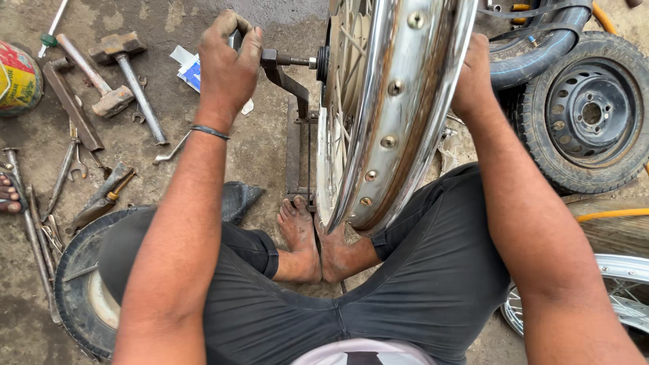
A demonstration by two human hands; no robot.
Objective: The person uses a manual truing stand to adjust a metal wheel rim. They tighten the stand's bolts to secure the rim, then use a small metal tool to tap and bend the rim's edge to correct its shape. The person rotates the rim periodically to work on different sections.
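Chrome wheel rim (395, 101) stands upright on its axle in the dark metal stand (297, 122) on the dirt floor (263, 149), just beyond our bare feet (307, 236). Our left hand (228, 64) is closed tight around the handle at the stand's left end, arm stretched straight forward. Our right hand (472, 78) rests against the rim's far right edge, fingers hidden behind it, so we cannot tell its grip

This is a roadside tyre and wheel repair workshop, worked on bare, oil-stained ground. Hammers (111, 74), spanners (74, 165) and iron bars lie scattered at upper left, a car wheel (588, 111) sits at upper right, and a spoked chrome rim (395, 115) stands on a truing stand (297, 122) at centre.
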